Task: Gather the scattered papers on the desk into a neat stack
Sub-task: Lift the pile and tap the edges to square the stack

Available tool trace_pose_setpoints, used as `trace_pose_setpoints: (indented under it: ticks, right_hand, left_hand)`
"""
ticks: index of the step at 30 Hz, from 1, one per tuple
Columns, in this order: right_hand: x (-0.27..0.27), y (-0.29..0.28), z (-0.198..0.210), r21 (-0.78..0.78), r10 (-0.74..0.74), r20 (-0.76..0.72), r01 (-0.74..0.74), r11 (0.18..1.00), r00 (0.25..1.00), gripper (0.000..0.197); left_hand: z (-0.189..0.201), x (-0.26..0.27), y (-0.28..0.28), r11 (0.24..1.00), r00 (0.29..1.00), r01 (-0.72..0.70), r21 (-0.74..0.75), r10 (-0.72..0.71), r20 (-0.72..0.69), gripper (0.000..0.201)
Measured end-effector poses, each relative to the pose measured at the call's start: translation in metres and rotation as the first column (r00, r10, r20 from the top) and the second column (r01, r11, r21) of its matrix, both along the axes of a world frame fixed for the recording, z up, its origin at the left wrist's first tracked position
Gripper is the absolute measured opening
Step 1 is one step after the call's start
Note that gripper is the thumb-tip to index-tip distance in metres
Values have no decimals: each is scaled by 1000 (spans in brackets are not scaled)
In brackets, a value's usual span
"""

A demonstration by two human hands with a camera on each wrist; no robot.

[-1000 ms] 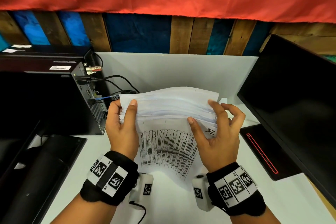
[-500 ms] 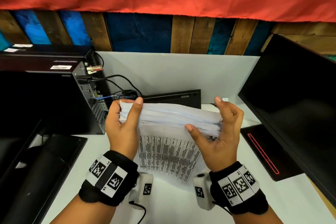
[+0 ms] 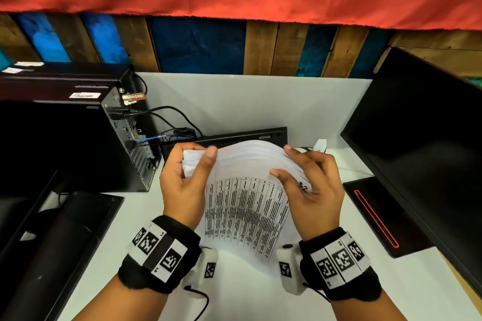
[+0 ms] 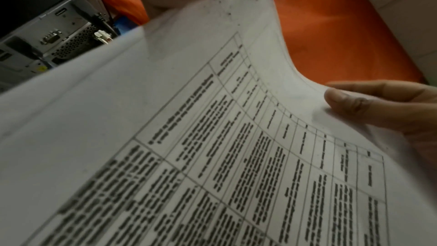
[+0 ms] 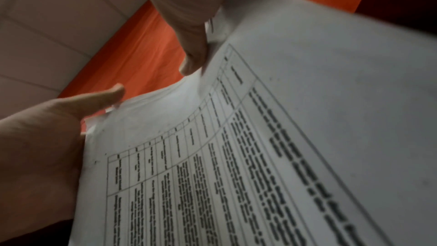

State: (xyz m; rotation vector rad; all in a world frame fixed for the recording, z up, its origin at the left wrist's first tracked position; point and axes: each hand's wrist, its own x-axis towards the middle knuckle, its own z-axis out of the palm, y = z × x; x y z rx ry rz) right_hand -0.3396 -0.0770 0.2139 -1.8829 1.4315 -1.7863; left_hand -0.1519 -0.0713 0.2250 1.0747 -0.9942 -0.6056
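A stack of white papers (image 3: pixel 247 206) stands on its lower edge on the white desk (image 3: pixel 247 294), with a printed table on the front sheet and "32" handwritten near its right edge. The sheets bow toward me at the top. My left hand (image 3: pixel 187 177) grips the stack's upper left corner, thumb on the front and fingers behind. My right hand (image 3: pixel 307 185) holds the upper right side, thumb pressed on the front sheet and fingers spread over the top edge. The left wrist view shows the printed sheet (image 4: pixel 212 156) and the right thumb (image 4: pixel 366 104). In the right wrist view the same sheet (image 5: pixel 283 156) fills the frame.
A black computer tower (image 3: pixel 78 138) with cables stands at the left, and a dark stand (image 3: pixel 65 242) lies in front of it. A black keyboard (image 3: pixel 227 137) leans against the white partition (image 3: pixel 247 101). At the right stands a black monitor (image 3: pixel 422 151) on its base (image 3: pixel 378 214).
The stack's top edge dropped lower, then bowed toward me again. My right fingers have spread out over the top edge. Both hands stay at the stack's upper corners.
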Motion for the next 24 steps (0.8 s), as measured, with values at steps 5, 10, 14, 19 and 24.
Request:
trace_pose_setpoints:
  ticks: [5, 10, 14, 19, 24]
  right_hand:
    - [-4, 2, 0, 13, -31, 33, 31, 999, 999, 42]
    - [-10, 3, -6, 281, 16, 414, -144, 949, 910, 84]
    - [-18, -3, -17, 398, 59, 612, -372, 839, 789, 47]
    - [-31, -5, -37, 562, 231, 551, -561, 608, 802, 42]
    - [-33, -6, -58, 603, 168, 529, -507, 616, 832, 45]
  left_hand:
    - [2, 3, -8, 994, 992, -111, 12, 110, 60, 15]
    - [2, 6, -8, 999, 999, -39, -13, 40, 33, 26]
    - [-5, 11, -2, 972, 970, 203, 120, -216, 109, 57]
    - [0, 17, -3, 964, 980, 186, 192, -195, 30, 44]
    - [16, 22, 3, 935, 944, 323, 148, -328, 11, 47]
